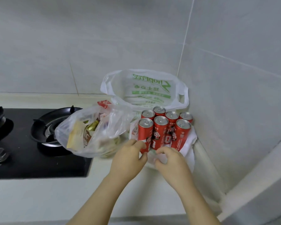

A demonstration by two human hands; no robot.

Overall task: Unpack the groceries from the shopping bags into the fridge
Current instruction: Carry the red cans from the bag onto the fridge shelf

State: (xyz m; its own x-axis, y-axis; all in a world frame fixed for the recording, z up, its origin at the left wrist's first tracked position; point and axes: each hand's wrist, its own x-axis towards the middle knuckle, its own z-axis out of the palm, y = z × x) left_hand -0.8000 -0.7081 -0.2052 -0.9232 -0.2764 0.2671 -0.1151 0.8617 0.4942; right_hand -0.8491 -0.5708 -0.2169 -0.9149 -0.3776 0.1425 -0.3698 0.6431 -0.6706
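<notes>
Our left hand (pixel 130 154) and right hand (pixel 170 160) reach over the counter (pixel 39 200), both pinching the front edge of the white bag (pixel 152 88). Red cans (pixel 161 129) stand upright on it in the corner. If we tug that plastic, they could topple.

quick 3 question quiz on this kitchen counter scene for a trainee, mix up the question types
1. How many upright red drink cans stand in the tiled corner?
2. True or false: the clear plastic bag of groceries overlaps the black gas hob.
3. Where are the left hand and right hand?
A) on the hob
B) at the crumpled white plastic in front of the cans
C) inside the green-printed white bag
Key: 1) seven 2) true 3) B
</notes>
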